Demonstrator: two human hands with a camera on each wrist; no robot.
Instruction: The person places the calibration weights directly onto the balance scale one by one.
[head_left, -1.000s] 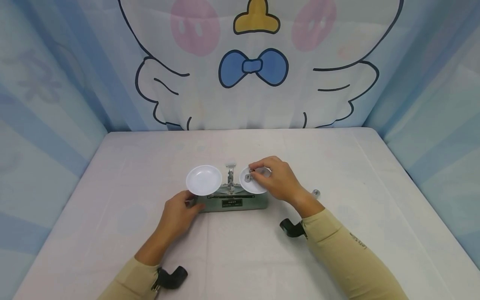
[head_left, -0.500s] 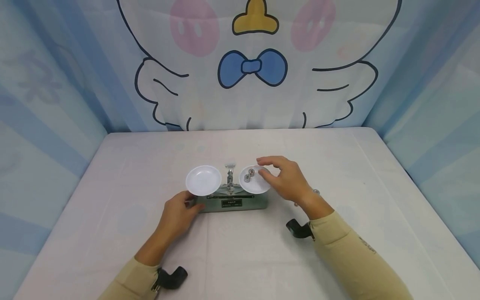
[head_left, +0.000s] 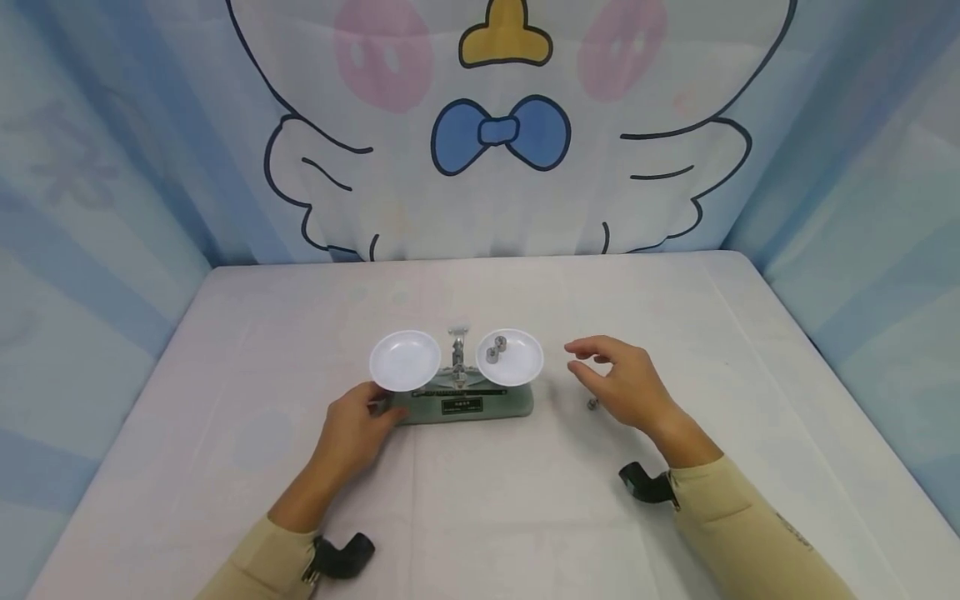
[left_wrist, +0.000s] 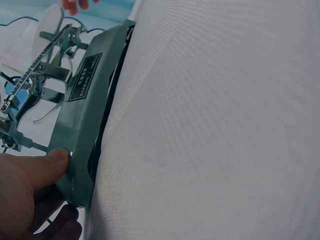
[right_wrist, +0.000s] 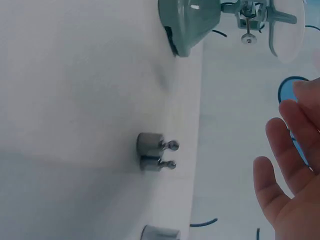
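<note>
A green balance scale [head_left: 491,407] stands on the table, with a white left pan [head_left: 405,360] and a white right pan [head_left: 525,360]. Two small metal weights [head_left: 492,355] sit close together in the right pan; nothing lies in the left one. My left hand [head_left: 354,432] grips the left end of the base, thumb on the front face and fingers behind the end. To the right of the scale my right hand [head_left: 633,387] is in the air, fingers apart and holding nothing. Beneath it two knobbed weights [right_wrist: 150,145] stand side by side on the table in the right wrist view.
Another metal weight [right_wrist: 160,234] shows partly at the bottom edge of the right wrist view. A pale cloth covers the table [head_left: 465,517]. Behind it hangs a printed curtain [head_left: 502,208], with blue-striped curtains at both sides.
My right hand has let go of a weight in the right pan, leaving two there, and moved right, away from the pan. My left hand stays on the base.
</note>
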